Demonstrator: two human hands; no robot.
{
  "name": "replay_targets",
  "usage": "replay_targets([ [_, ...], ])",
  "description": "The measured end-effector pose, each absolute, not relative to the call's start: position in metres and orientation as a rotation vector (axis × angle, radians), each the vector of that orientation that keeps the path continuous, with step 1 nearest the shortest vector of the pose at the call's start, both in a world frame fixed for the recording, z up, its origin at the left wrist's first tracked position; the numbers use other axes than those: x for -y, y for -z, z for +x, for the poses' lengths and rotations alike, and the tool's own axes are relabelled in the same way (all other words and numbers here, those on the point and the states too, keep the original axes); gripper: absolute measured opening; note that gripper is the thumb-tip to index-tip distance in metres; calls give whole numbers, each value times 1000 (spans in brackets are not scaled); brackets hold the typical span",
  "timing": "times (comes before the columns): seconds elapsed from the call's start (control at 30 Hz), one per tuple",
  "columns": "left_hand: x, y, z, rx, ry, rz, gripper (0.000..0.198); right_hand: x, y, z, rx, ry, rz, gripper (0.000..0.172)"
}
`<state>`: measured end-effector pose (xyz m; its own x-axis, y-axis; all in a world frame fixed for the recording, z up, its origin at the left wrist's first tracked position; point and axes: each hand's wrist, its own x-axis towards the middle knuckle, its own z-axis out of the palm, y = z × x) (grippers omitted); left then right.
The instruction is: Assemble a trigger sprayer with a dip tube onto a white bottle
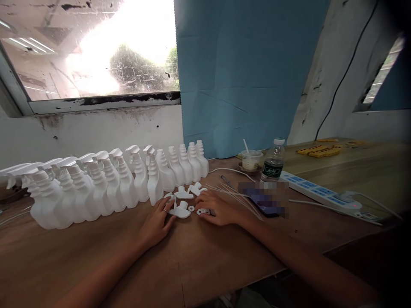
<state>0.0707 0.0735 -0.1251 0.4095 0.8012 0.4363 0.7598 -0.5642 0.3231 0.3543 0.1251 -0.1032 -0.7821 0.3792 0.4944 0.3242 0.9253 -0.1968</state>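
Trigger sprayer heads (184, 201), white and loose, lie in a small cluster on the wooden tabletop (96, 256), just right of the bottle row and between the person's two hands. Largest in view is the tabletop itself, running from the wall to the near edge. On it, from about 9 o'clock toward the centre, stands a long row of white spray bottles (96, 188); those at the left wear trigger heads, while the last few at the right end stand with bare necks. At about 2 o'clock from the hands lies a white power strip (316, 190) with cables, and beyond it some yellow parts (317, 150). A clear water bottle (274, 161) stands at 1 o'clock, with a small plastic cup (251, 160) holding a stick just beside it. Thin white dip tubes (231, 192) fan out at the right hand's 1 o'clock. The left hand (157, 224) rests palm down, fingers spread flat, its fingertips touching one sprayer head. The right hand (216, 207) lies curled, fingers loosely closed over a small white part (202, 211). A tiny white ring (192, 208) sits between the hands.
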Motion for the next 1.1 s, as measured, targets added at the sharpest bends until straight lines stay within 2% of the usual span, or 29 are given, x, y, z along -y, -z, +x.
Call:
replay_targets([
  [0.37, -67, 119, 73, -1577, -829, 2709, 22, -128, 113, 353, 2641, -22, -556, 24],
  [0.57, -66, 119, 74, -1650, -846, 2659, 28, -132, 113, 357, 2654, -44, -571, 28],
  [0.9, -65, 122, 71, -1780, -772, 2506, 37, -129, 110, 354, 2596, -162, -599, 23],
  [1.1, -64, 113, 72, -1902, -712, 2502, 33, -132, 114, 354, 2551, -166, -592, 23],
])
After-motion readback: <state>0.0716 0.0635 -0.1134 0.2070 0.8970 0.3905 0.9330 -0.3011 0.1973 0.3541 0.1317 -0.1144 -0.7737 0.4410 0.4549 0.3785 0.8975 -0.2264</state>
